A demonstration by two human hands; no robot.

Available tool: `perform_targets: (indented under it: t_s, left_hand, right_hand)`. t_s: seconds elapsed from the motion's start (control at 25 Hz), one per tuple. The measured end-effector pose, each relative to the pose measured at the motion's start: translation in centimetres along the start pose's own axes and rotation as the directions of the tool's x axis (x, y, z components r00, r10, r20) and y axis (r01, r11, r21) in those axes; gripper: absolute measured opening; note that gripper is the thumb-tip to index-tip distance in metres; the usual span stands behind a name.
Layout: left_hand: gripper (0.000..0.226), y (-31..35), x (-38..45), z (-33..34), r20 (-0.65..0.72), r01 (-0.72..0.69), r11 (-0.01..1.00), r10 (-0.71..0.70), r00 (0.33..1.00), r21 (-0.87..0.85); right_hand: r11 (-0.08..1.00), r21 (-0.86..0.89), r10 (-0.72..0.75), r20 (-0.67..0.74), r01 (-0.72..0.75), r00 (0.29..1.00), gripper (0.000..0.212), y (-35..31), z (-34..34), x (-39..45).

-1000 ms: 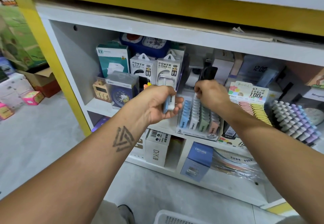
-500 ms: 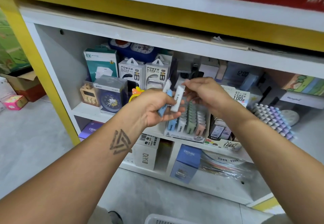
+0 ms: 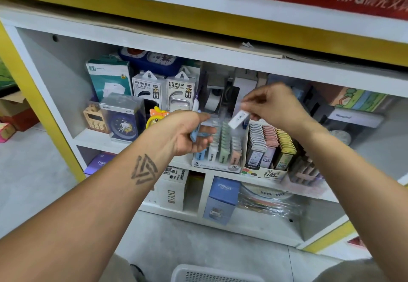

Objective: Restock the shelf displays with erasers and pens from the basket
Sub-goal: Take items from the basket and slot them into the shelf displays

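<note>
My right hand point(image 3: 274, 105) pinches a white eraser point(image 3: 238, 119) by its upper end and holds it tilted just above the eraser display box point(image 3: 217, 167) on the middle shelf. The box holds rows of blue, white, green and pink erasers. My left hand point(image 3: 187, 134) grips a light blue eraser point(image 3: 195, 132) in front of the box's left side. To the right stands a box of flat grey, pink and yellow refill cases point(image 3: 270, 147). The white basket point(image 3: 212, 274) shows its rim at the bottom edge.
Power bank packs point(image 3: 164, 89), a blue clock in a clear case point(image 3: 123, 118) and a teal box point(image 3: 109, 78) fill the shelf's left side. Pastel pens point(image 3: 305, 171) lie at the right. The lower shelf holds a blue box point(image 3: 221, 200) and a white DIY box point(image 3: 173, 193).
My right hand took a white eraser from my left hand and moved it right, over the display box. My left hand keeps the blue one. The camera shifted slightly.
</note>
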State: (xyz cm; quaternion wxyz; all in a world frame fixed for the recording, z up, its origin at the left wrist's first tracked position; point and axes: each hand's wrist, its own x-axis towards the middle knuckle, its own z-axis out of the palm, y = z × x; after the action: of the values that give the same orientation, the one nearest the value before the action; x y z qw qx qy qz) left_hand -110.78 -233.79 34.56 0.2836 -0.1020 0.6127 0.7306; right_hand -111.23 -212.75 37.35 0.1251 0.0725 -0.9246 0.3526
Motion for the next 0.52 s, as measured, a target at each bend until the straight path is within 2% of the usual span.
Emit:
perform_targets:
  t_s: [0.08, 0.12, 0.28, 0.4, 0.52]
  left_hand:
    - [0.019, 0.2, 0.2, 0.2, 0.011, -0.013, 1.000, 0.013, 1.000, -0.010]
    - [0.015, 0.3, 0.3, 0.4, 0.024, -0.022, 0.999, 0.023, 0.999, -0.033]
    - [0.009, 0.4, 0.7, 0.5, 0.079, -0.016, 0.994, 0.025, 0.997, -0.109]
    - [0.024, 0.2, 1.0, 0.3, 0.079, 0.003, 0.990, 0.008, 0.997, -0.140]
    - [0.022, 0.2, 1.0, 0.2, 0.063, 0.007, 0.990, 0.002, 0.998, -0.140]
  right_hand:
    - [0.935, -0.344, -0.079, 0.048, 0.090, 0.996, 0.015, 1.0, -0.2, 0.0]
    - [0.897, -0.427, -0.097, 0.068, 0.117, 0.993, 0.020, 1.4, 0.0, 0.0]
    - [0.882, -0.462, -0.066, 0.077, 0.095, 0.995, 0.024, 2.4, 0.8, 0.2]
    - [0.853, -0.515, -0.048, 0.081, 0.083, 0.996, 0.018, 2.9, 1.4, 1.0]
    - [0.851, -0.519, -0.045, 0.084, 0.082, 0.995, 0.012, 2.9, 1.9, 1.4]
